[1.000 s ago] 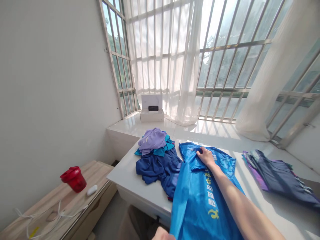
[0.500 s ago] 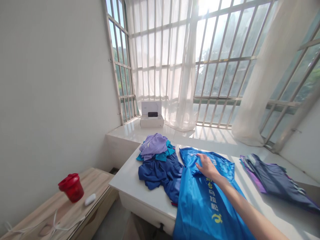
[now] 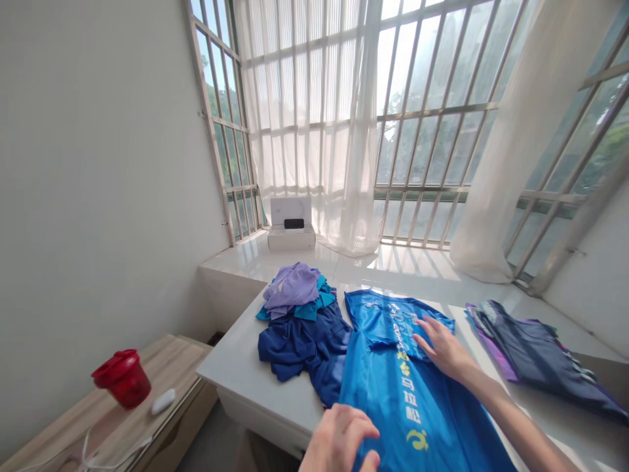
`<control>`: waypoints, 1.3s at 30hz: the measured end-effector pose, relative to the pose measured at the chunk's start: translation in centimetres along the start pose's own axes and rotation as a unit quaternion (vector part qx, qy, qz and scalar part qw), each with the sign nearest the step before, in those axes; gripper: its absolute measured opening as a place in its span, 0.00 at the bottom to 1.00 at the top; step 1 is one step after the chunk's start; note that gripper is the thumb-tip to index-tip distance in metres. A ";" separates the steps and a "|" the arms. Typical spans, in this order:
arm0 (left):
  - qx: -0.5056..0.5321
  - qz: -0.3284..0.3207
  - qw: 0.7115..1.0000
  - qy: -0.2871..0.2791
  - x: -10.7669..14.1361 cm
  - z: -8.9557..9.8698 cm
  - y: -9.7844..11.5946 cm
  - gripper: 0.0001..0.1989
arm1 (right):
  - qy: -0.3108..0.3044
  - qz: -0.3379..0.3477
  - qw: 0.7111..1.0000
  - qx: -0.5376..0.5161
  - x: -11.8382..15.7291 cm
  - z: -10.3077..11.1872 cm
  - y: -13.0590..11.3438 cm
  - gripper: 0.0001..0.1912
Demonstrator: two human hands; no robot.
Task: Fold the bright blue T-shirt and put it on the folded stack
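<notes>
A blue shirt (image 3: 373, 373) with white and yellow lettering lies spread on the white table, its lower part running off toward me. My right hand (image 3: 441, 344) rests over the upper part of the shirt, fingers apart and nothing in them. At the bottom of the view, my left hand (image 3: 343, 438) is over the shirt's left edge, fingers curved but apart; whether it touches the cloth I cannot tell. Left of the shirt is a heap of crumpled clothes, with a lilac garment (image 3: 293, 288) on top of teal and a navy garment (image 3: 299, 347) below.
Several folded clothes (image 3: 535, 351) are stacked on the right of the white table (image 3: 236, 367). On the sill behind stands a white box (image 3: 291, 239). A lower wooden table (image 3: 113, 429) at left carries a red bucket (image 3: 125, 380), a white object (image 3: 163, 401) and cables.
My left hand has come into view at the bottom. My right hand has moved right across the shirt, whose upper part now lies flatter. The view has shifted slightly.
</notes>
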State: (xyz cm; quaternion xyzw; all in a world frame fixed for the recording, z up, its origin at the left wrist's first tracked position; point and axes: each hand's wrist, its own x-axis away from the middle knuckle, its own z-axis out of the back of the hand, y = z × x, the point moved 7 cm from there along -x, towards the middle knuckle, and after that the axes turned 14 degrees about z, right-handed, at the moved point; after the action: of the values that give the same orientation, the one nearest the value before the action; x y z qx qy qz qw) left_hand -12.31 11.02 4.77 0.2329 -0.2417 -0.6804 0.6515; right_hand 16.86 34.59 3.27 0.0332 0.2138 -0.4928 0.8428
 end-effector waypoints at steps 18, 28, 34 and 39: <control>-0.201 0.043 0.970 0.127 -8.4 8.8 -1.2 0.20 | -0.110 -0.042 0.992 0.052 2.3 -4.0 2.4 0.40; -0.316 -0.006 0.947 0.052 -11.9 8.0 -4.2 0.23 | -0.093 -0.024 0.995 0.041 2.3 -4.3 3.1 0.39; -0.324 -0.019 0.944 0.050 -11.6 12.2 -6.1 0.24 | -0.083 -0.017 0.996 0.035 2.3 -4.2 3.0 0.38; -0.298 0.008 0.952 0.077 -11.0 13.2 -5.9 0.21 | -0.107 -0.012 0.993 0.054 2.2 -3.8 2.4 0.39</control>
State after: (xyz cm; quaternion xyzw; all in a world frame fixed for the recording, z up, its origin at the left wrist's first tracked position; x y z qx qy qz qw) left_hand -24.79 22.58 11.32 0.0782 0.0208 -0.6961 0.7134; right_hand 18.58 35.03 -1.46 0.0231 0.0960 -0.5141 0.8520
